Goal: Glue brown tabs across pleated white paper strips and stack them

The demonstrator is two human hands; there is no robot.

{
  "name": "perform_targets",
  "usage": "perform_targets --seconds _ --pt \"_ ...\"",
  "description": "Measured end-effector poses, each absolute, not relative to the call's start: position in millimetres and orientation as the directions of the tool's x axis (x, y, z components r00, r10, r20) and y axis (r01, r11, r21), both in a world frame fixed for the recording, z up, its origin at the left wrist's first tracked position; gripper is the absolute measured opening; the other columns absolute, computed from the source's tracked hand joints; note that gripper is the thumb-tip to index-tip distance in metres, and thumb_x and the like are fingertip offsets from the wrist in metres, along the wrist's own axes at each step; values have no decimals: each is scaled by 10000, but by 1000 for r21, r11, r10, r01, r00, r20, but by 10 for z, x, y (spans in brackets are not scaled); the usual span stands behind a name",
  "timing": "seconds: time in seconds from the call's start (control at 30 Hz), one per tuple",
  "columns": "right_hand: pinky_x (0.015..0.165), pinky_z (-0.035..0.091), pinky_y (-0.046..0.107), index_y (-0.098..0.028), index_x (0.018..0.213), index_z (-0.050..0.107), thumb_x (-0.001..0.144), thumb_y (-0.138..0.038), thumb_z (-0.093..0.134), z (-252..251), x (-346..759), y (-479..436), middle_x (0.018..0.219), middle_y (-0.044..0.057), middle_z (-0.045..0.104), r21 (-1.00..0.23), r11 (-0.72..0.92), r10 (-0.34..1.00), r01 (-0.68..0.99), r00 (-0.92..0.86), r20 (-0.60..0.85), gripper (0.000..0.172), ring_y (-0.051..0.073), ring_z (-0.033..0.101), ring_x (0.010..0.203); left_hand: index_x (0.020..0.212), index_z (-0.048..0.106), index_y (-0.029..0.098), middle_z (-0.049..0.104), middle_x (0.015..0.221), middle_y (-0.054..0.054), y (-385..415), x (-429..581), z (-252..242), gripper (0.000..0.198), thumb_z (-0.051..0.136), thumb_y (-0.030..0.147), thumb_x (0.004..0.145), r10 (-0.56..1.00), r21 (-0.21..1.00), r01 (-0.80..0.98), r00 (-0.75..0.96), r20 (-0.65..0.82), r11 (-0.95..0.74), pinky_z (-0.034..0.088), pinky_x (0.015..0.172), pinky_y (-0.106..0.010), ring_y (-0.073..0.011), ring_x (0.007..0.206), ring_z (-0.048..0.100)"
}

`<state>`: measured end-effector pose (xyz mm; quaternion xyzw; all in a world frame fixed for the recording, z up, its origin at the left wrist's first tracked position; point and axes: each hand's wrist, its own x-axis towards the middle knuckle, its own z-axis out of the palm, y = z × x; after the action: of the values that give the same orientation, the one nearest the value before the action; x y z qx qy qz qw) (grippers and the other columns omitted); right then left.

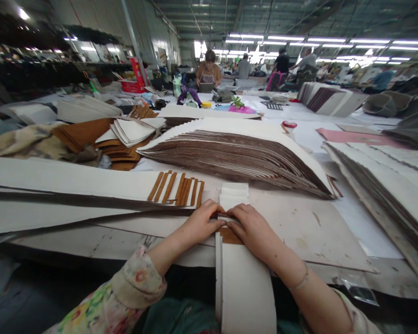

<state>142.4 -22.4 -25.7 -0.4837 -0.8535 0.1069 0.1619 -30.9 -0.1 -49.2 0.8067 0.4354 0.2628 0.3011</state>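
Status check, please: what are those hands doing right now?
Left hand, right hand: fingertips on brown strip atop white band. Loose brown strips lie beyond, apart.

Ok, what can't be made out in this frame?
All in the head view.
The brown piece is mostly covered by the left hand and right hand; whether they pinch or press it is unclear.
The white strip has its near end cut off by the bottom edge.
The bench clutter by the far person is too small to name.

Half hidden under the left hand (202, 221) and right hand (252, 228), a brown piece (231, 236); cut off at the frame's bottom edge, the white strip (247, 287).
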Motion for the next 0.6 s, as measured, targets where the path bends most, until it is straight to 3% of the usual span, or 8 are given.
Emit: perform_targets --seconds 0.2,0.4,0.6 --pt "698 423 288 -166 825 602 844 -143 463 -273 1397 -248 791 53 565 -189 548 836 815 -522 170 141 179 516 790 850 559 162 523 880 -33 -32 -341 -482 100 473 213 843 797 586 581 567 207 -565 413 809 -274 -156 884 493" --pt "654 422 292 -174 807 611 860 -194 449 -268 1427 -314 756 53 573 -95 534 836 840 -508 208 172 186 530 761 1143 503 191 537 1012 -53 -141 -461 -501 313 337 125 885 733 426 612 645 218 -666 401 861 -282 -153 945 476" --pt "595 398 298 -171 698 607 865 -219 433 -284 1449 -392 682 65 569 32 444 857 895 -435 278 247 182 535 658 1169 493 198 514 1100 -72 -228 -536 -503 381 319 72 855 767 439 641 605 215 -629 390 914 -324 -172 1027 465"
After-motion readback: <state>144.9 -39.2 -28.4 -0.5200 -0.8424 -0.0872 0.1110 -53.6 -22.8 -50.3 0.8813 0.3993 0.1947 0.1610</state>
